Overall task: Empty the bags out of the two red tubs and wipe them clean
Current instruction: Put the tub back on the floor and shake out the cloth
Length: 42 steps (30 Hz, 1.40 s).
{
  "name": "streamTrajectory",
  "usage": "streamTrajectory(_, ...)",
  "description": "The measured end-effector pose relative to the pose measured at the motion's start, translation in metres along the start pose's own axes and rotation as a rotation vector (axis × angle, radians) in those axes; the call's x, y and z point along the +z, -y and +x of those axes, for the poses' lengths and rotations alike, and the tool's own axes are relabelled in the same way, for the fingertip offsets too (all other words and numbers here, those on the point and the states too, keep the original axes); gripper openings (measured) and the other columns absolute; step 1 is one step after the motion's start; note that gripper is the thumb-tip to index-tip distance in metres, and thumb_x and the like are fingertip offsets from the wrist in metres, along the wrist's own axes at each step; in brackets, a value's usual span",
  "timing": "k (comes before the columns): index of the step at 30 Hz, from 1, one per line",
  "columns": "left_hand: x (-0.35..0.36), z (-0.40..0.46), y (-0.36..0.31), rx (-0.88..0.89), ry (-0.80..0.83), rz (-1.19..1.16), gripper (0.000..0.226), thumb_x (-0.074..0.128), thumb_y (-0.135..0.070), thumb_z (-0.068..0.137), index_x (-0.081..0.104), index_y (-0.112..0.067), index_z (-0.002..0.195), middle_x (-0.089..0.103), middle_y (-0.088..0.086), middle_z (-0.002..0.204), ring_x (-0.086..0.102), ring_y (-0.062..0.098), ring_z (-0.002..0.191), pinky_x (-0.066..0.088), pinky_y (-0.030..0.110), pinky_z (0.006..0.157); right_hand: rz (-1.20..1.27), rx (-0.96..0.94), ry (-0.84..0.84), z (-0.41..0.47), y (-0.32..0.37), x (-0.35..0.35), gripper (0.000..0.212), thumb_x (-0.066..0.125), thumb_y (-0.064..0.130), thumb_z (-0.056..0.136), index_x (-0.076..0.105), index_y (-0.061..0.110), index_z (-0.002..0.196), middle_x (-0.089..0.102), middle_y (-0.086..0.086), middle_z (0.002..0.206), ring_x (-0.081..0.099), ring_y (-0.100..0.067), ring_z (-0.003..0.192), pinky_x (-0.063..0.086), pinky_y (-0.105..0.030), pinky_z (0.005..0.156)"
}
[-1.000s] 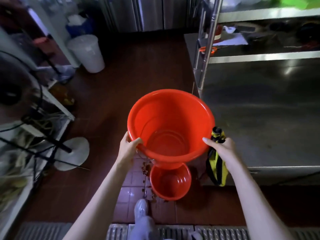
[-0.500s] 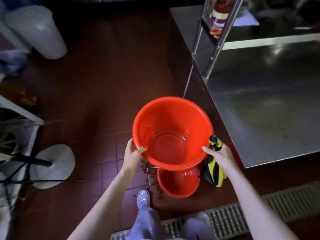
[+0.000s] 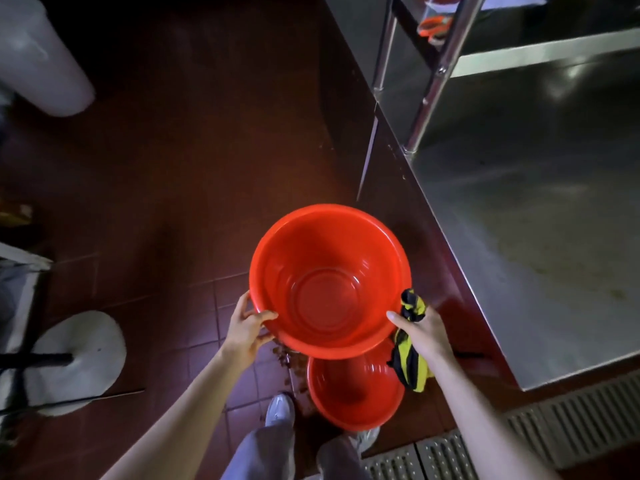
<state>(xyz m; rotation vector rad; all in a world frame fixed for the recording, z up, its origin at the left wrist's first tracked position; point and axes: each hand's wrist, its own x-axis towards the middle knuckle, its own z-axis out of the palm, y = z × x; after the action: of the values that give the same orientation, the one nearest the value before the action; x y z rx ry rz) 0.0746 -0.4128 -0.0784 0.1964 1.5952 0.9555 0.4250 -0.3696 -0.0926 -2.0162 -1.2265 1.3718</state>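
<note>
I hold a large red tub [image 3: 329, 282] level in the air, its inside bare and shiny. My left hand [image 3: 247, 329] grips its near-left rim. My right hand [image 3: 420, 329] presses on the near-right rim while clutching a yellow-and-black striped cloth [image 3: 410, 358] that hangs down from the fist. A second, smaller red tub [image 3: 353, 393] stands on the floor right below the held one, partly hidden by it, with nothing visible inside. No bags are in view.
A stainless steel table [image 3: 536, 220] with a shelf frame fills the right side. A floor drain grate [image 3: 519, 434] runs along the bottom right. Brown debris [image 3: 287, 362] lies on the red tiles by my shoes. A white fan base [image 3: 76, 362] and a white bucket [image 3: 38, 53] stand at left.
The view has tilted down and moved toward the floor. The held tub has sunk lower, closer to the tub on the floor. Both hands keep the same grip.
</note>
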Motion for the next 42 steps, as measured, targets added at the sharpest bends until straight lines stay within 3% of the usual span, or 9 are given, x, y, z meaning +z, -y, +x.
streamTrajectory(11,0.021,0.209,0.046,-0.039,-0.035,0.011,0.065,0.062,0.015,0.088,0.057,-0.032,0.134,0.071,0.01,0.111,0.07,0.029,0.096,0.061,0.049,0.082,0.022,0.133,-0.067,0.155,-0.077,0.101,0.064,0.083,0.062,0.059,0.073,0.031,0.114,0.078,0.01,0.098,0.073,-0.014,0.097,0.056,-0.039,0.094)
streamTrajectory(17,0.024,0.324,0.09,-0.056,-0.032,0.01,0.075,0.062,0.017,0.086,0.055,-0.032,0.143,0.072,0.009,0.121,0.071,0.031,0.106,0.06,0.055,0.089,0.338,0.455,0.043,0.227,-0.122,0.158,0.025,0.078,0.007,0.083,0.072,-0.005,0.104,0.074,-0.017,0.075,0.071,-0.026,0.059,0.059,-0.033,0.065)
streamTrajectory(21,0.025,0.382,0.128,-0.083,-0.002,0.03,0.07,0.06,0.017,0.086,0.059,-0.037,0.131,0.071,0.007,0.122,0.07,0.031,0.106,0.06,0.055,0.092,0.563,0.575,0.103,0.262,-0.163,0.19,0.04,0.076,0.014,0.081,0.068,-0.002,0.117,0.071,-0.029,0.105,0.073,-0.033,0.079,0.062,-0.039,0.071)
streamTrajectory(24,0.03,0.408,0.158,-0.098,0.015,0.055,0.066,0.059,0.017,0.087,0.062,-0.043,0.115,0.072,0.004,0.116,0.071,0.028,0.1,0.062,0.041,0.072,0.654,0.617,0.114,0.281,-0.186,0.209,0.022,0.069,0.015,0.089,0.063,0.011,0.11,0.068,-0.019,0.087,0.071,-0.029,0.067,0.061,-0.035,0.063)
streamTrajectory(26,0.03,0.42,0.174,-0.105,0.013,0.05,0.068,0.059,0.017,0.086,0.062,-0.04,0.124,0.072,0.006,0.117,0.072,0.026,0.095,0.062,0.037,0.067,0.679,0.65,0.102,0.287,-0.198,0.216,0.016,0.069,0.017,0.089,0.063,0.012,0.104,0.067,-0.015,0.083,0.07,-0.027,0.068,0.06,-0.034,0.066)
streamTrajectory(30,0.03,0.441,0.207,-0.128,0.027,0.023,0.08,0.059,0.016,0.087,0.048,-0.032,0.151,0.068,0.011,0.128,0.07,0.032,0.105,0.061,0.052,0.09,0.697,0.723,0.064,0.296,-0.225,0.226,0.014,0.066,0.021,0.09,0.066,0.01,0.082,0.066,-0.012,0.081,0.067,-0.026,0.071,0.056,-0.034,0.075)
streamTrajectory(34,0.038,0.457,0.222,-0.135,0.054,0.032,0.086,0.062,0.015,0.086,0.045,-0.035,0.154,0.064,0.01,0.139,0.066,0.035,0.118,0.054,0.06,0.102,0.748,0.71,0.052,0.305,-0.237,0.23,0.022,0.06,0.021,0.094,0.067,0.006,0.079,0.069,-0.013,0.073,0.067,-0.027,0.065,0.058,-0.03,0.064)
streamTrajectory(39,0.052,0.456,0.214,-0.052,0.117,0.073,0.07,0.062,0.015,0.089,0.054,-0.031,0.141,0.067,0.011,0.131,0.075,0.023,0.101,0.064,0.044,0.084,0.817,0.682,0.028,0.299,-0.231,0.222,0.018,0.063,0.021,0.094,0.067,0.004,0.093,0.07,-0.015,0.079,0.069,-0.028,0.067,0.059,-0.031,0.063)
streamTrajectory(42,0.065,0.43,0.189,0.009,0.015,0.275,0.085,0.068,0.008,0.09,0.035,-0.029,0.159,0.053,0.012,0.152,0.061,0.03,0.131,0.05,0.054,0.11,0.89,0.672,0.019,0.274,-0.214,0.205,0.02,0.063,0.021,0.095,0.068,0.005,0.085,0.07,-0.015,0.076,0.069,-0.027,0.062,0.06,-0.031,0.06)
